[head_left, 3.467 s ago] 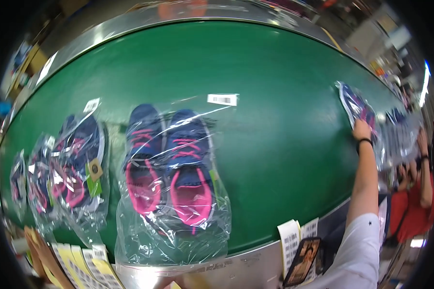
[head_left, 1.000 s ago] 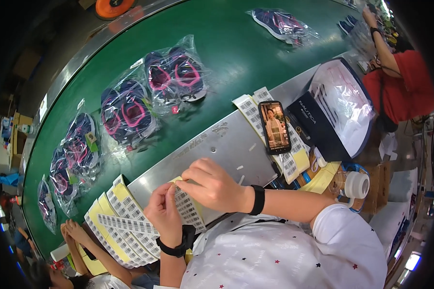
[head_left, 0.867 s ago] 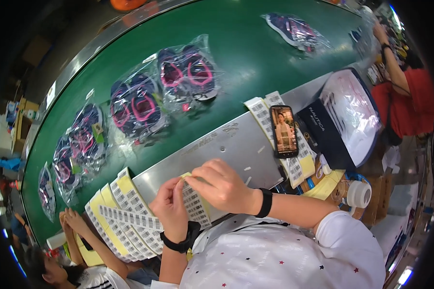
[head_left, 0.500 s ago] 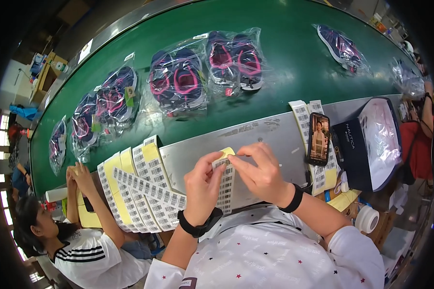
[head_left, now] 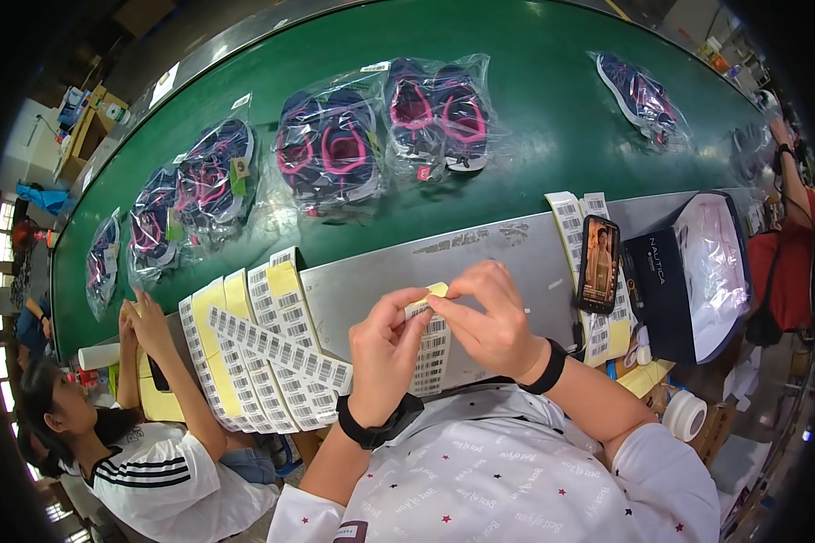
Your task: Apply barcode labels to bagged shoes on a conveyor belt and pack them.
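Note:
My left hand [head_left: 385, 353] pinches the upper end of a strip of barcode labels [head_left: 433, 357] between thumb and fingers. The strip hangs down over the metal edge, and its yellow backing paper shows at the top. Against that top end, the fingertips of my right hand [head_left: 491, 321] are pressed together; whether a single label is between them is too small to tell. Several sheets of barcode labels [head_left: 285, 308] lie overlapping left of my hands, with one loose label strip [head_left: 276, 347] across them.
Bagged dark blue and pink shoes [head_left: 330, 149] lie on the green table [head_left: 534, 100]. To my right are a phone [head_left: 599, 264] on more label sheets [head_left: 568, 217], a dark open box [head_left: 656, 285] and a white roll [head_left: 685, 414]. Co-workers sit at left and stand at far right.
My hands stay close together at the strip's top, with only slight finger movement. The far-right co-worker's arm has reached further over the table. The view has shifted slightly.

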Demonstrator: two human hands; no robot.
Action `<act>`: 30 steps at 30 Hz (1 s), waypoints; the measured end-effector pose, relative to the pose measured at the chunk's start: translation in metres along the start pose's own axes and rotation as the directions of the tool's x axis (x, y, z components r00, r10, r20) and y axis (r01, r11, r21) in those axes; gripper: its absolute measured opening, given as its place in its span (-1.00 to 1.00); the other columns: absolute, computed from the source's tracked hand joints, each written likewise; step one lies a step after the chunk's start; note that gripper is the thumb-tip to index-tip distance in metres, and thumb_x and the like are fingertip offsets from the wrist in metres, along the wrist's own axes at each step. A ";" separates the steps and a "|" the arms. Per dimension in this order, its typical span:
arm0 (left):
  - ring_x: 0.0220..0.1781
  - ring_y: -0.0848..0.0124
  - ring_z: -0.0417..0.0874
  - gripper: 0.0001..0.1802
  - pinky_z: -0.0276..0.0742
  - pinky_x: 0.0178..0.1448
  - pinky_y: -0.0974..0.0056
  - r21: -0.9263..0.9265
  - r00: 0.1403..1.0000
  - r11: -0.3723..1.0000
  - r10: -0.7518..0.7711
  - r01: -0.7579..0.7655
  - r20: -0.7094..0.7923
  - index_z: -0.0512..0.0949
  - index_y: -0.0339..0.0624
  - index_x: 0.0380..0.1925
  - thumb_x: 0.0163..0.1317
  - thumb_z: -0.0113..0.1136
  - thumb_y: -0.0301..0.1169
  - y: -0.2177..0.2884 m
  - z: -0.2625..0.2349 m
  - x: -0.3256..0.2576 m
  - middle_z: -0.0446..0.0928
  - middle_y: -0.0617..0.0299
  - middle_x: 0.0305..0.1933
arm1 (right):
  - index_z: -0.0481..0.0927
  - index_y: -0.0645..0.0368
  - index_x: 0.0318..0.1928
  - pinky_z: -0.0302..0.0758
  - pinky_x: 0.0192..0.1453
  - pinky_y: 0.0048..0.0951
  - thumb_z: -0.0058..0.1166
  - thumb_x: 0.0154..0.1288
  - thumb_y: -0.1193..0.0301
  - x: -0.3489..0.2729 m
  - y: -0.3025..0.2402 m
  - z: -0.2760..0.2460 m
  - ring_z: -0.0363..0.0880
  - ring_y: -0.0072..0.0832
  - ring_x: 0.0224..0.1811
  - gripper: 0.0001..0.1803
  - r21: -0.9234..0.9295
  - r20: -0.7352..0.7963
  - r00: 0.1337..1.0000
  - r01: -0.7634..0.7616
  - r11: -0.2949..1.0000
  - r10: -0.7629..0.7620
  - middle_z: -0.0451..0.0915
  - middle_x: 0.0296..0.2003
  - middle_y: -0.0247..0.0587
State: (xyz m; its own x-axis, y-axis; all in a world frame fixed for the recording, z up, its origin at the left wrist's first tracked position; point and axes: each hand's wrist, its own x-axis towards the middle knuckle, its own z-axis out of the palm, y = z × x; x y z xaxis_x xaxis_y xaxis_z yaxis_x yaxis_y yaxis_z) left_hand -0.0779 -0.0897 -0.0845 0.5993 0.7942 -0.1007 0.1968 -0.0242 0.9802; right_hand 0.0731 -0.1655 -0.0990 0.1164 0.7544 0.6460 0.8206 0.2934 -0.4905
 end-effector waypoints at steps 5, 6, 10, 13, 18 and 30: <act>-0.57 0.78 0.21 -0.72 0.05 -0.51 0.55 -0.005 1.000 1.000 -0.006 0.006 0.014 0.55 -0.32 -0.02 0.26 0.20 -0.63 -0.008 -0.003 -0.002 0.35 0.51 -0.59 | 0.67 0.24 -0.25 0.39 -0.18 -0.27 0.24 -0.09 0.59 0.000 0.000 0.002 0.49 -0.31 -0.25 -0.72 0.032 -0.011 1.000 0.004 0.999 -0.004 0.51 -0.26 -0.26; -0.56 0.77 0.21 -0.71 0.06 -0.51 0.55 -0.002 1.000 1.000 -0.009 0.009 0.027 0.54 -0.32 0.00 0.26 0.20 -0.63 -0.008 -0.003 -0.002 0.36 0.50 -0.58 | 0.66 0.24 -0.27 0.40 -0.18 -0.27 0.25 -0.09 0.60 0.000 0.000 0.001 0.50 -0.31 -0.24 -0.73 0.059 -0.012 1.000 0.001 0.998 0.000 0.51 -0.26 -0.25; -0.53 0.76 0.28 -0.68 0.16 -0.46 0.56 -0.069 0.998 0.996 0.057 -0.056 0.012 0.52 -0.32 0.02 0.25 0.19 -0.65 -0.010 0.003 -0.003 0.40 0.46 -0.55 | 0.65 0.24 -0.28 0.42 -0.20 -0.27 0.30 -0.10 0.66 -0.002 0.002 0.005 0.50 -0.25 -0.28 -0.72 0.142 -0.026 0.998 -0.045 0.989 0.049 0.53 -0.27 -0.18; -0.44 0.61 0.53 -0.65 0.48 -0.31 0.45 0.093 0.995 0.996 -0.002 -0.008 0.102 0.52 -0.28 0.03 0.23 0.19 -0.66 -0.008 -0.004 -0.002 0.56 0.25 -0.50 | 0.62 0.24 -0.30 0.43 -0.18 -0.29 0.31 -0.07 0.65 -0.001 0.000 0.009 0.51 -0.24 -0.26 -0.75 0.184 -0.056 0.992 -0.097 0.978 0.109 0.53 -0.27 -0.16; -0.50 0.63 0.47 -0.67 0.43 -0.36 0.48 0.099 0.997 0.995 0.028 -0.035 0.067 0.56 -0.29 -0.02 0.19 0.21 -0.69 -0.003 -0.004 0.001 0.53 0.27 -0.54 | 0.61 0.23 -0.35 0.41 -0.18 -0.29 0.30 -0.05 0.61 0.008 -0.002 0.007 0.47 -0.28 -0.26 -0.81 0.229 0.018 0.990 -0.142 0.963 0.141 0.50 -0.30 -0.23; -0.57 0.71 0.23 -0.68 0.15 -0.49 0.51 0.044 0.998 0.999 0.008 -0.011 0.060 0.56 -0.28 -0.02 0.20 0.22 -0.67 0.003 0.003 0.003 0.28 0.48 -0.62 | 0.62 0.21 -0.36 0.40 -0.14 -0.33 0.27 -0.04 0.64 0.004 0.002 0.009 0.44 -0.31 -0.25 -0.83 0.362 -0.045 0.972 -0.198 0.911 0.229 0.48 -0.32 -0.26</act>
State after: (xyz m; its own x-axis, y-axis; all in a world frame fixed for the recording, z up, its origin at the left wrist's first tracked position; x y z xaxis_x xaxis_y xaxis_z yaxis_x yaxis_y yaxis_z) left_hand -0.0738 -0.0893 -0.0826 0.6467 0.7558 -0.1026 0.2238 -0.0593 0.9728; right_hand 0.0698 -0.1567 -0.1031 0.3266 0.7743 0.5421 0.5219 0.3304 -0.7864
